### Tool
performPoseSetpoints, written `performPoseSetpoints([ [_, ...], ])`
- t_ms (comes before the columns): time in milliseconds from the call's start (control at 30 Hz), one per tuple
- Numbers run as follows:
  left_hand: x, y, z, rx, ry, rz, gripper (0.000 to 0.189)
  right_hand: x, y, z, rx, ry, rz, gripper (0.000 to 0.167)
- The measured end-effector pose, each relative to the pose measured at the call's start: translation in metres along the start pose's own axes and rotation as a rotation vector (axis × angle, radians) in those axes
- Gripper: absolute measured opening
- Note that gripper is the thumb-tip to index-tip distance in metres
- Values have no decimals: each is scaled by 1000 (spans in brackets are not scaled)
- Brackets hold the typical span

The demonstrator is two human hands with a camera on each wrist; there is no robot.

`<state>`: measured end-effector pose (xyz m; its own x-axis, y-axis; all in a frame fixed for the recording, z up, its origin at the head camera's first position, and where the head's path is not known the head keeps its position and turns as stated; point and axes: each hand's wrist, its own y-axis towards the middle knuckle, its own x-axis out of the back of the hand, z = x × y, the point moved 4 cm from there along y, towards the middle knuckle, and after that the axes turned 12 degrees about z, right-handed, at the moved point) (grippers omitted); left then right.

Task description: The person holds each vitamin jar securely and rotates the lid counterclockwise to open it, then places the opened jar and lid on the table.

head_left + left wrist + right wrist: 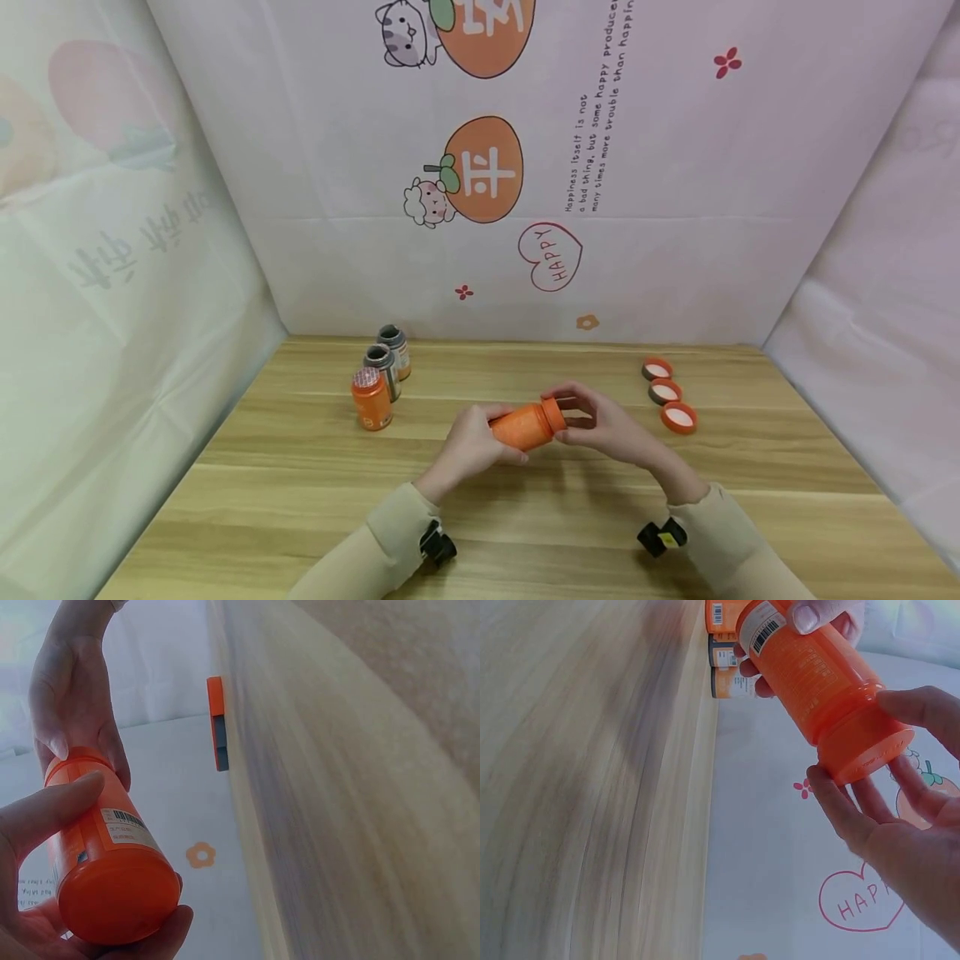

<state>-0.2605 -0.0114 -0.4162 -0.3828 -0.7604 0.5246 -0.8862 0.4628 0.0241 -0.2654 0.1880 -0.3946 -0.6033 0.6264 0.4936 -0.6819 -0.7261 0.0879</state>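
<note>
An orange plastic bottle (521,428) is held tilted above the table, its lid end toward the right. My left hand (474,446) grips its body, the thumb lying along the side near a white barcode label in the left wrist view. Around the orange lid (864,744) curl the thumb and fingers of my right hand (611,427). The lid sits on the bottle's neck. In the left wrist view the bottle's round base (118,896) faces the camera.
At the back left stand an orange bottle (372,402) without a lid and two grey-topped open bottles (384,367). Several lids lie in a row at the right, the nearest an orange lid (678,418). White printed cloth (360,275) walls the wooden table (300,492).
</note>
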Motion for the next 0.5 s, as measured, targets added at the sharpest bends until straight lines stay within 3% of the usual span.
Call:
performPoseSetpoints([
  [300,-1,0,0,19,0,-1,60,1,-1,4,66,-33,1,50],
  [500,-1,0,-2,15,26,-14,60,2,0,3,-45,-26,-28,50],
])
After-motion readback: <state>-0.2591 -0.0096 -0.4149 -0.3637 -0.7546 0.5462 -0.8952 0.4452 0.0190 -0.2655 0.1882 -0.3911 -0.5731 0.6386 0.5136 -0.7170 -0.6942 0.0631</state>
